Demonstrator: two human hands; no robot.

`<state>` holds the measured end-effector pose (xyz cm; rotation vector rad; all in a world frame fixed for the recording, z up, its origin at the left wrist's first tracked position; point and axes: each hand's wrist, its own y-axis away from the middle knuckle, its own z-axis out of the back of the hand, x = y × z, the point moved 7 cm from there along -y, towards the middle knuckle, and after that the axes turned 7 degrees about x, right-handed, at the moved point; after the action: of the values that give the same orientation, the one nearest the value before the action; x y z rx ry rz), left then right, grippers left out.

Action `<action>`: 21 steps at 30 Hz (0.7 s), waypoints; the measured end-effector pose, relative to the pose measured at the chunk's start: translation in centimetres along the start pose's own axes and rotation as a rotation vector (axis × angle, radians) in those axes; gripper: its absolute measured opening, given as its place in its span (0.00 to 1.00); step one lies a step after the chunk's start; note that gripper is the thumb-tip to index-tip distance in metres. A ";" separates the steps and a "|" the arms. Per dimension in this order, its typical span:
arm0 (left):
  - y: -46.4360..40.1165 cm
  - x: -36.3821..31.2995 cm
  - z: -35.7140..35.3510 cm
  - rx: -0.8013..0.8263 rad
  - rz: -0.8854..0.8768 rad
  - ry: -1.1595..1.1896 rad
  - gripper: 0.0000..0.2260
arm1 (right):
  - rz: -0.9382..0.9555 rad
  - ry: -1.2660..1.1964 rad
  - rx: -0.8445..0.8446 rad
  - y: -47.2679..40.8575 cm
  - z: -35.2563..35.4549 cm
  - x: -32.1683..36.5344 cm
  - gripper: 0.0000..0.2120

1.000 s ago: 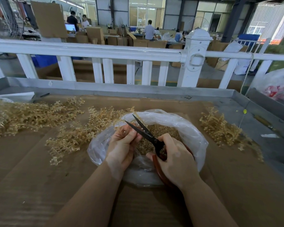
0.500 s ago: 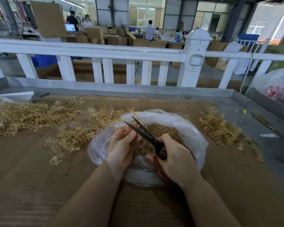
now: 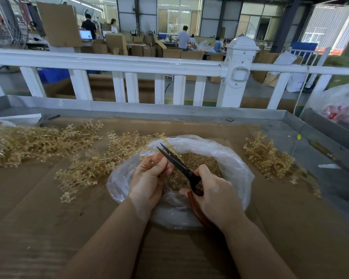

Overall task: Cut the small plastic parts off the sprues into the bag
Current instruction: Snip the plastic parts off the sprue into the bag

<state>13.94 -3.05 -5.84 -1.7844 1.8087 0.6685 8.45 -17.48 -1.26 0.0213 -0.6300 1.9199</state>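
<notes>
Sprue [image 3: 149, 153] sits pinched in the left hand [image 3: 149, 178] over the open bag [image 3: 236, 168]; the right hand [image 3: 216, 194] grips scissors [image 3: 179, 164], blades seemingly closed on it. Cut parts [image 3: 197, 164] fill the bag.

White railing [image 3: 129, 64] beyond the bench; cardboard boxes [image 3: 115, 42] behind

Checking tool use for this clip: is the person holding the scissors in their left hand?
No, the right hand grips the scissors by their red handle, while the left hand holds a sprue over the bag.
</notes>
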 end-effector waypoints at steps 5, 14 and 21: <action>0.1 -0.2 -0.2 -0.020 0.003 0.002 0.08 | 0.004 0.011 0.006 0.1 0.1 0.1 0.21; 0.2 -0.1 -0.7 0.004 0.053 0.044 0.07 | -0.042 -0.156 -0.160 0.3 1.4 -0.3 0.24; 0.4 -0.1 -0.3 -0.057 0.057 0.038 0.10 | 0.000 -0.071 -0.066 0.3 0.6 0.1 0.19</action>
<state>13.58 -3.18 -5.53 -1.7992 1.8900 0.7192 8.00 -17.77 -0.86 0.0480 -0.7402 1.9040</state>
